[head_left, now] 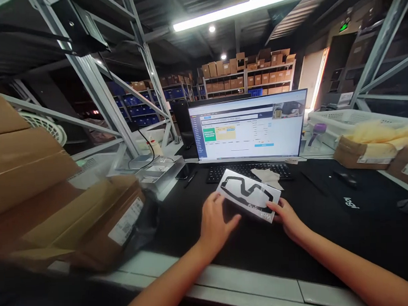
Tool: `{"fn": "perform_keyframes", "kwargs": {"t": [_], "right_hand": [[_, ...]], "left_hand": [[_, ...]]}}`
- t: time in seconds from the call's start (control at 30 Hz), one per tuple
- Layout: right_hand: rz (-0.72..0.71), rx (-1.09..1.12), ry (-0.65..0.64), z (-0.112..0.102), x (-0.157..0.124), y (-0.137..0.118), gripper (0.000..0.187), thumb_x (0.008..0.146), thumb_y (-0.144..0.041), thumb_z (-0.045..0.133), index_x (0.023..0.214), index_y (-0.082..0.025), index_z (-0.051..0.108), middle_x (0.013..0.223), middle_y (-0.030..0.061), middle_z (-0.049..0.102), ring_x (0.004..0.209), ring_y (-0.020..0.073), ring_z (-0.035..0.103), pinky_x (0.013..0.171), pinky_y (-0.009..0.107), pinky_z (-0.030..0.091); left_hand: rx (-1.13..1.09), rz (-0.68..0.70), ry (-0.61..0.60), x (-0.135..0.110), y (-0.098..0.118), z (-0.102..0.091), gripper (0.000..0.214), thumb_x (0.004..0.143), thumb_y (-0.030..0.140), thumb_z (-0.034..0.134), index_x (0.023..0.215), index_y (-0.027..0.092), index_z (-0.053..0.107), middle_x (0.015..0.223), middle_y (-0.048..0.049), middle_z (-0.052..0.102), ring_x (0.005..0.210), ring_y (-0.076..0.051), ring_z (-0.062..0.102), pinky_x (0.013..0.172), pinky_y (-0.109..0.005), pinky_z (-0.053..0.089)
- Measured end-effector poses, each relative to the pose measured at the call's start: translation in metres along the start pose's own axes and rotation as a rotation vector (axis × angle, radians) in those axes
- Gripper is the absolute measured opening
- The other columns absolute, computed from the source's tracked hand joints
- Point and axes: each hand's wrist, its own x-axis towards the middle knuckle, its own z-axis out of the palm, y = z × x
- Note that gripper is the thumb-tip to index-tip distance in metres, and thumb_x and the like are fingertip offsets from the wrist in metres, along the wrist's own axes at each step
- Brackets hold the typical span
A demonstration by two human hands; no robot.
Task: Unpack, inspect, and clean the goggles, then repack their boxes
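Note:
Tilted above the black desk mat point(180, 226) is a slim white box point(248, 194). A black glasses-like frame is printed on its face, and its lettering is upside down to me. My right hand point(288, 214) pinches the box's right end, thumb on the face and fingers behind. At the lower left corner, my left hand point(215, 222) has its fingertips against the box edge, partly hidden. The left thumb points away from the box, leaving that hand open. Crumpled pale paper point(267, 176) lies just behind the box, on the keyboard point(221, 172).
A lit monitor point(250, 133) stands behind the keyboard. Open cardboard boxes point(92, 221) crowd the left side beside a metal frame point(89, 86). To the right are a dark mouse point(345, 179), a carton with yellow wrapping point(362, 153) and a white basket point(334, 120).

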Motion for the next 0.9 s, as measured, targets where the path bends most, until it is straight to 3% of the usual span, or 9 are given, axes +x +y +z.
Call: {"fn": "perform_keyframes", "kwargs": {"t": [0.1, 0.2, 0.33, 0.43, 0.53, 0.6, 0.73, 0.83, 0.9], "right_hand": [[0.092, 0.085, -0.042, 0.006, -0.009, -0.008, 0.051, 0.069, -0.051, 0.078, 0.107, -0.020, 0.064, 0.111, 0.0108, 0.073, 0.105, 0.0313, 0.068, 0.079, 0.040, 0.058], [0.184, 0.227, -0.169, 0.012, -0.020, -0.015, 0.046, 0.078, -0.055, 0.068, 0.110, -0.021, 0.067, 0.106, 0.0081, 0.076, 0.102, 0.0293, 0.069, 0.083, 0.041, 0.057], [0.338, 0.421, -0.308, 0.017, -0.033, -0.021, 0.050, 0.083, -0.059, 0.060, 0.117, -0.023, 0.063, 0.110, 0.0074, 0.076, 0.100, 0.0289, 0.070, 0.083, 0.045, 0.057], [0.366, 0.433, -0.364, 0.017, -0.037, -0.023, 0.055, 0.082, -0.062, 0.060, 0.121, -0.022, 0.062, 0.111, 0.0091, 0.076, 0.095, 0.0279, 0.071, 0.080, 0.043, 0.056], [0.363, 0.386, -0.405, 0.016, -0.037, -0.019, 0.056, 0.082, -0.062, 0.061, 0.122, -0.023, 0.062, 0.110, 0.0087, 0.075, 0.091, 0.0262, 0.069, 0.077, 0.041, 0.056], [0.378, 0.338, -0.434, 0.015, -0.036, -0.014, 0.055, 0.082, -0.063, 0.060, 0.121, -0.024, 0.063, 0.111, 0.0081, 0.075, 0.091, 0.0255, 0.068, 0.076, 0.040, 0.055], [0.373, 0.223, -0.494, 0.014, -0.035, -0.006, 0.058, 0.082, -0.062, 0.062, 0.126, -0.024, 0.060, 0.120, 0.0082, 0.072, 0.103, 0.0265, 0.066, 0.077, 0.037, 0.054], [0.349, 0.154, -0.499, 0.013, -0.037, -0.004, 0.066, 0.080, -0.060, 0.065, 0.135, -0.026, 0.053, 0.125, 0.0081, 0.070, 0.111, 0.0286, 0.065, 0.074, 0.035, 0.054], [0.342, 0.123, -0.499, 0.011, -0.039, -0.005, 0.071, 0.079, -0.058, 0.067, 0.141, -0.028, 0.048, 0.125, 0.0079, 0.070, 0.111, 0.0292, 0.066, 0.072, 0.034, 0.053]], "left_hand": [[0.098, 0.218, 0.019, -0.004, 0.036, 0.007, 0.058, 0.074, 0.048, 0.079, 0.119, 0.018, 0.058, 0.127, -0.0164, 0.052, 0.118, -0.034, 0.054, 0.102, -0.055, 0.048], [0.074, 0.213, 0.162, -0.011, 0.055, 0.019, 0.068, 0.072, 0.053, 0.079, 0.120, 0.013, 0.053, 0.120, -0.0173, 0.049, 0.111, -0.032, 0.053, 0.095, -0.050, 0.054], [0.115, 0.386, 0.369, -0.012, 0.045, 0.024, 0.060, 0.080, 0.055, 0.072, 0.121, 0.016, 0.053, 0.118, -0.0144, 0.048, 0.112, -0.029, 0.053, 0.100, -0.049, 0.051], [0.185, 0.528, 0.306, 0.000, 0.034, 0.012, 0.045, 0.085, 0.052, 0.069, 0.118, 0.023, 0.060, 0.122, -0.0120, 0.054, 0.118, -0.029, 0.054, 0.108, -0.051, 0.044], [0.119, 0.554, 0.273, 0.010, 0.030, -0.005, 0.017, 0.091, 0.024, 0.065, 0.108, 0.024, 0.066, 0.115, -0.0084, 0.064, 0.112, -0.023, 0.059, 0.106, -0.046, 0.044], [0.035, 0.540, 0.268, 0.012, 0.030, -0.016, 0.016, 0.090, 0.012, 0.061, 0.099, 0.023, 0.067, 0.106, -0.0064, 0.068, 0.104, -0.020, 0.062, 0.102, -0.044, 0.046], [-0.212, 0.285, 0.241, 0.017, 0.025, -0.038, 0.011, 0.090, 0.014, 0.057, 0.086, 0.021, 0.065, 0.092, -0.0032, 0.071, 0.091, -0.018, 0.063, 0.093, -0.039, 0.048], [-0.510, -0.211, 0.285, 0.034, 0.006, -0.057, 0.012, 0.089, 0.021, 0.060, 0.078, 0.020, 0.063, 0.088, -0.0023, 0.071, 0.086, -0.017, 0.065, 0.087, -0.032, 0.050], [-0.786, -0.576, 0.408, 0.050, -0.017, -0.074, 0.008, 0.084, 0.019, 0.064, 0.076, 0.018, 0.061, 0.083, -0.0015, 0.070, 0.079, -0.014, 0.065, 0.080, -0.027, 0.051]]}}
